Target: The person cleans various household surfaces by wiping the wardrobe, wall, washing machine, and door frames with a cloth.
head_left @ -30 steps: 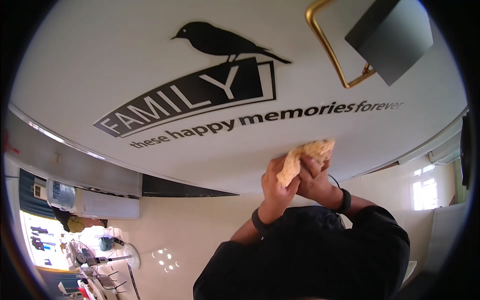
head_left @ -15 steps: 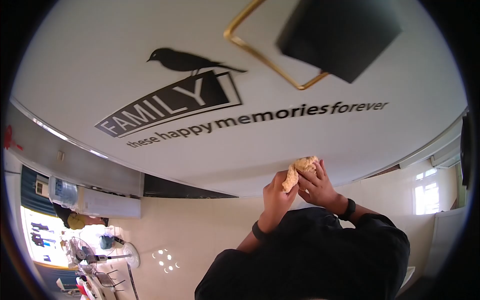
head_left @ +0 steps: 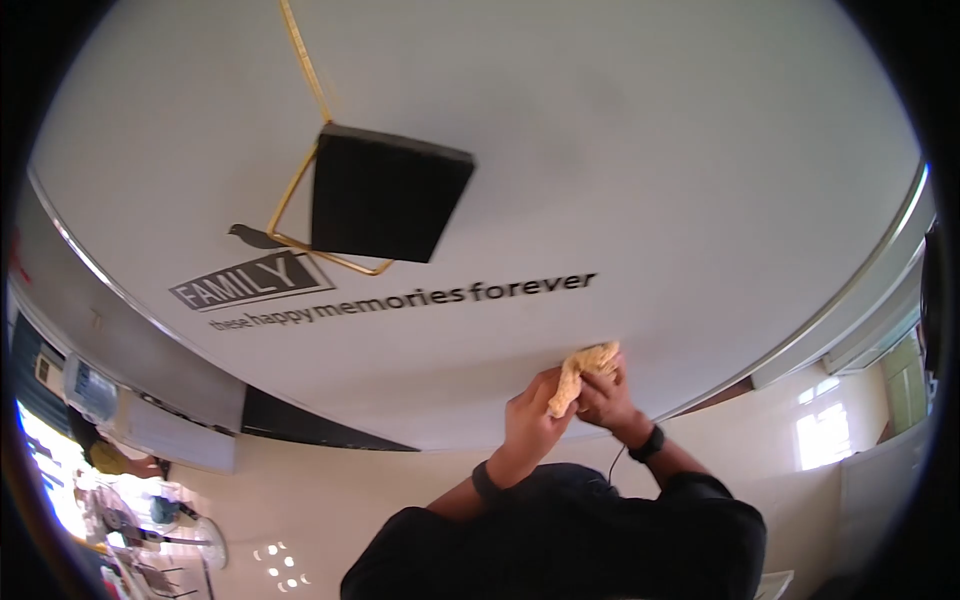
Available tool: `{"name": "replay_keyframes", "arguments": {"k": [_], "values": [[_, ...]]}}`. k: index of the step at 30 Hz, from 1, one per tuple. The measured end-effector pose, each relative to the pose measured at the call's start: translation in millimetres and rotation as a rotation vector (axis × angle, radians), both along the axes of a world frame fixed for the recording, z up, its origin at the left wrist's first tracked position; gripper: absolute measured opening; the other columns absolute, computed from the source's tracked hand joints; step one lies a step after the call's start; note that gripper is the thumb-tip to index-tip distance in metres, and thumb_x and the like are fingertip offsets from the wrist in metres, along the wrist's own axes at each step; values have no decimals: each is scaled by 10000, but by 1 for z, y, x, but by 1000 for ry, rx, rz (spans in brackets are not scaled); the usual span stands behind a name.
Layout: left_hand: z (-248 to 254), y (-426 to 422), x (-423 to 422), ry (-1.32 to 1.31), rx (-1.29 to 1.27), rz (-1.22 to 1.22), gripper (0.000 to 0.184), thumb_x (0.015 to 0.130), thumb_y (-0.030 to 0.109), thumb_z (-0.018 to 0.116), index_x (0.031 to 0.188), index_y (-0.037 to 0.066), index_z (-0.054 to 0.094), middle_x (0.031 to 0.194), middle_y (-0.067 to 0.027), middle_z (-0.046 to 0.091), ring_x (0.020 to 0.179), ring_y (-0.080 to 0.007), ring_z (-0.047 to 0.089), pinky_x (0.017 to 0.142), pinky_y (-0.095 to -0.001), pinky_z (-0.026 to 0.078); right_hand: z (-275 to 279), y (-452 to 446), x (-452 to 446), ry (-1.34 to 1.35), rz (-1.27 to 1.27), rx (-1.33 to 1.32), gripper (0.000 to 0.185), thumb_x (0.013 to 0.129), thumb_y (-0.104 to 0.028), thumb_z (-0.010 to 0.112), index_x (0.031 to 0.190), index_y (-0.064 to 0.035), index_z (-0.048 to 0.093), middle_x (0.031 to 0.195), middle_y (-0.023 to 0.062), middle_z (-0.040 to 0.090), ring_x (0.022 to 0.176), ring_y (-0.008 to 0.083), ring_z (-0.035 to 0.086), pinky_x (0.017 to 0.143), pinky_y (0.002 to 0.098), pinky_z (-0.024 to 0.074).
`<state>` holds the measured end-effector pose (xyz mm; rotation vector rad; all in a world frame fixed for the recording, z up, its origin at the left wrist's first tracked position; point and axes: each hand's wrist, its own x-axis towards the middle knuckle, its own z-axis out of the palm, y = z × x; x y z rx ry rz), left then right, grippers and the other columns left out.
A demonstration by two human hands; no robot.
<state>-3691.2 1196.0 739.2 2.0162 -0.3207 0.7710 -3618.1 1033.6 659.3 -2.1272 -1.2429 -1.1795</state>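
Observation:
A crumpled pale-orange cloth (head_left: 572, 380) is bunched between my two hands, close to the lower part of the white wall. My left hand (head_left: 535, 415) has its fingers closed around the cloth's lower left end. Pressed against its right side, my right hand (head_left: 606, 394) grips the cloth too, fingers curled and partly hidden behind it. Dark bands circle both wrists. Whether the cloth touches the wall, I cannot tell.
Black lettering (head_left: 440, 298) and a bird figure mark the wall. A black square panel with a gold wire frame (head_left: 390, 195) juts out on the upper left. A standing fan (head_left: 210, 543) and a person's legs (head_left: 130, 460) show at lower left; a bright window (head_left: 822, 428) at right.
The view has shifted, so the panel and lettering now sit farther left. Both hands still hold the cloth, which appears slightly lower and left in view.

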Motion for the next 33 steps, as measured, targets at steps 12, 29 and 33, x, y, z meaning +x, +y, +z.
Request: {"name": "replay_keyframes", "arguments": {"k": [12, 29, 33], "values": [[-59, -53, 4, 265, 195, -91, 262, 827, 161, 676, 1061, 82, 588, 969, -98, 644, 726, -326, 628, 592, -376, 518, -77, -60, -19, 205, -106, 71, 275, 731, -140, 688, 1004, -118, 663, 1167, 57, 604, 1152, 287, 534, 1037, 558, 340], [-2, 3, 11, -18, 243, -147, 414, 770, 83, 698, 1172, 121, 608, 1076, -39, 631, 759, -228, 667, 592, -300, 561, -64, 43, -8, -20, -337, 380, 633, 768, -344, 743, 1265, -132, 413, 1250, 90, 369, 1182, 327, 322, 968, 522, 290], [-22, 65, 1, 4, 281, -119, 361, 772, 113, 705, 1121, 107, 610, 1011, -38, 640, 739, -236, 660, 584, -314, 554, -131, 87, -21, 273, -262, 153, 660, 711, -313, 763, 1240, -118, 421, 1162, 55, 481, 1100, 290, 412, 891, 482, 302]]}}
